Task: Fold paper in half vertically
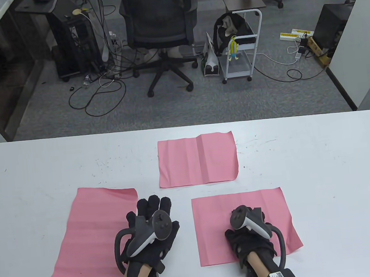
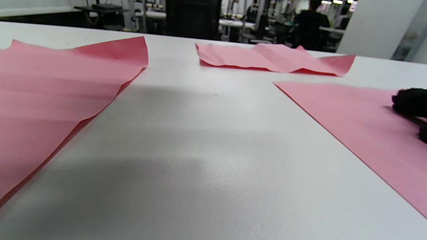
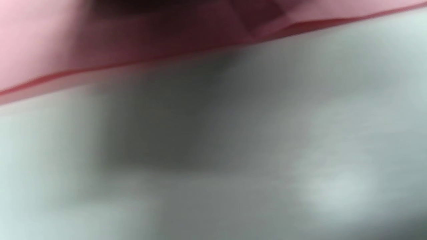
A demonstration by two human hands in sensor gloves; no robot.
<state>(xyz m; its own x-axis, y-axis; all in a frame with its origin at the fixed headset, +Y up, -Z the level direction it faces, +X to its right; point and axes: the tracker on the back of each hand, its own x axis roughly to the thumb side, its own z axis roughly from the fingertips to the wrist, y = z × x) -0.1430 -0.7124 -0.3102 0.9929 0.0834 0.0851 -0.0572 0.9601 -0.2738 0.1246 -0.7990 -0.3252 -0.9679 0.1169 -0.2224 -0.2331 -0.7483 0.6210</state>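
Note:
Three pink paper sheets lie on the white table (image 1: 321, 164). The left sheet (image 1: 89, 232) lies flat with its far right corner slightly raised. The far sheet (image 1: 197, 160) shows old creases. The right sheet (image 1: 243, 204) lies flat. My left hand (image 1: 154, 205) is spread open, fingers pointing away, at the left sheet's right edge and holding nothing. My right hand (image 1: 249, 212) rests on the right sheet, its fingers hidden under the tracker. The left wrist view shows the left sheet (image 2: 50, 93), the far sheet (image 2: 273, 58), the right sheet (image 2: 350, 120) and my right hand's fingertips (image 2: 410, 101) on it. The right wrist view is blurred and shows the right sheet's edge (image 3: 66, 43).
Bare table lies between the left and right sheets (image 2: 206, 150). Beyond the table's far edge are an office chair (image 1: 161, 26), a white cart (image 1: 241, 48) and cables on the floor.

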